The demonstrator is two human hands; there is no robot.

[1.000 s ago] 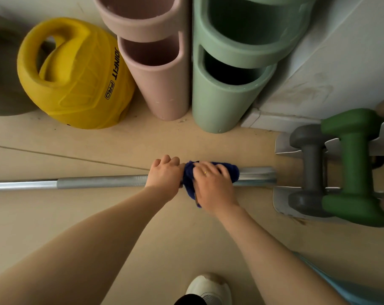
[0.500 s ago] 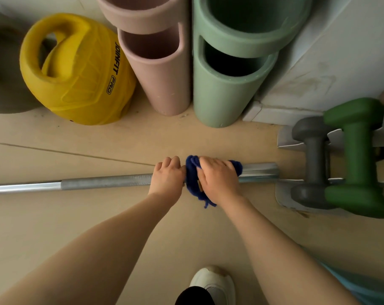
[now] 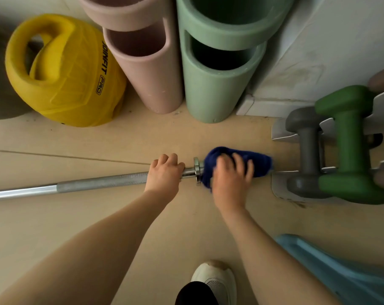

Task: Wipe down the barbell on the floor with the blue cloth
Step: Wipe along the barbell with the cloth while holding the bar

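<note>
Two hands work on the steel barbell [image 3: 98, 183], which lies across the beige floor [image 3: 54, 227] from the left edge toward the right. The left hand [image 3: 163, 175] has its fingers curled round the knurled shaft just left of the chrome collar [image 3: 197, 170]. The right hand [image 3: 231, 179] has its fingers wrapped over the dark blue cloth [image 3: 259, 164], which is bunched around the sleeve end of the bar, right of the collar; this hand looks slightly blurred. Near that end stands a rack with a grey dumbbell [image 3: 305, 150] and a green dumbbell [image 3: 351, 146]. Behind the bar are a yellow kettlebell [image 3: 76, 80], pink foam rollers [image 3: 151, 73] and green foam rollers [image 3: 213, 84]. A white shoe [image 3: 217, 280] shows at the bottom.
</note>
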